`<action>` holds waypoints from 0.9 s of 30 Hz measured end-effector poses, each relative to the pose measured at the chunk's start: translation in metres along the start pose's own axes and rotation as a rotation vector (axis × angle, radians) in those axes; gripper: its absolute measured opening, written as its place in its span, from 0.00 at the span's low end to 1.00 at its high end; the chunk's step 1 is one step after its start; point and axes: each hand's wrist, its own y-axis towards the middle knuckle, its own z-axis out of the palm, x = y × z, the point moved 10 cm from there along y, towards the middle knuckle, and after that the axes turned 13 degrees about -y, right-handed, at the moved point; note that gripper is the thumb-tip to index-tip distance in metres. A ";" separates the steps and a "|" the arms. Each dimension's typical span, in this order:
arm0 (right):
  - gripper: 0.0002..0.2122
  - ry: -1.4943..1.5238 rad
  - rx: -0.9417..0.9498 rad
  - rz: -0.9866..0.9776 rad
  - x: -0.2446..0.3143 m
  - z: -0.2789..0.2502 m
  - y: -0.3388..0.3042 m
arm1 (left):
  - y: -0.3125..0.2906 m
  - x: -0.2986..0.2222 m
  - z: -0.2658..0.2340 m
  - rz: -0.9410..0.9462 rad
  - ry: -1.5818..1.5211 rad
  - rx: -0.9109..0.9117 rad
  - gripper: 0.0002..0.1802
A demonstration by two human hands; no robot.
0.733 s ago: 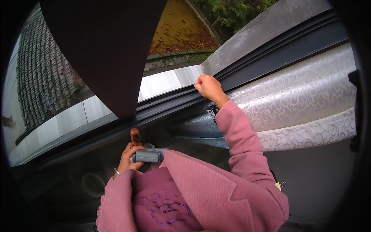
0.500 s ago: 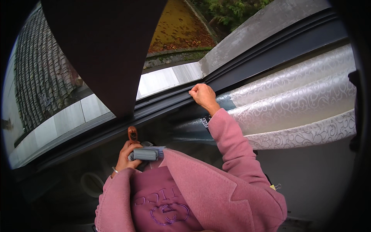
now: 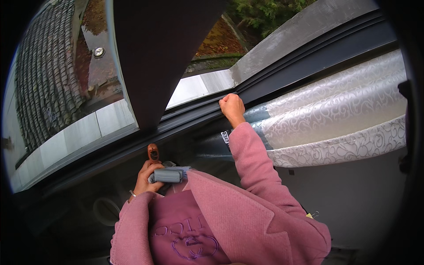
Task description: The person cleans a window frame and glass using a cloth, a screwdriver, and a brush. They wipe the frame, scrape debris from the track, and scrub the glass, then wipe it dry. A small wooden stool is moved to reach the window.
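My right hand [image 3: 232,108] is closed in a fist at the inner edge of the dark window frame [image 3: 274,84]. What its fingers hold, if anything, is hidden. Lower left, my left hand [image 3: 146,177] is wrapped around a grey plastic object [image 3: 168,175] with a ribbed, boxy end turned toward my chest. Above the same hand juts a brown rounded handle end [image 3: 153,152] with a dark hollow. Whether the brown and grey parts are one piece, I cannot tell. A broad dark window sash [image 3: 163,57] stands between the two hands, narrowing down to the track.
A patterned silver curtain [image 3: 335,115] hangs bunched right of my right forearm, with a bluish strip along its left end. Beyond the window lie a pale sill [image 3: 198,88], a tiled roof [image 3: 44,75] and fallen leaves. A round metal fitting [image 3: 99,52] shows at the upper left.
The dark sash has shifted to the right, uncovering the glass edge and round fitting on its left. My right forearm has swung slightly left; my left hand keeps its hold.
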 end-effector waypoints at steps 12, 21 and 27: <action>0.11 0.145 0.048 0.069 -0.018 -0.038 -0.004 | -0.028 -0.003 -0.017 0.071 0.004 -0.016 0.24; 0.12 0.192 -0.053 -0.237 -0.013 -0.069 -0.003 | -0.033 0.003 -0.013 0.068 -0.005 -0.008 0.25; 0.11 -0.091 -0.061 -0.103 -0.016 -0.036 -0.014 | -0.026 0.003 -0.012 0.045 0.002 -0.039 0.26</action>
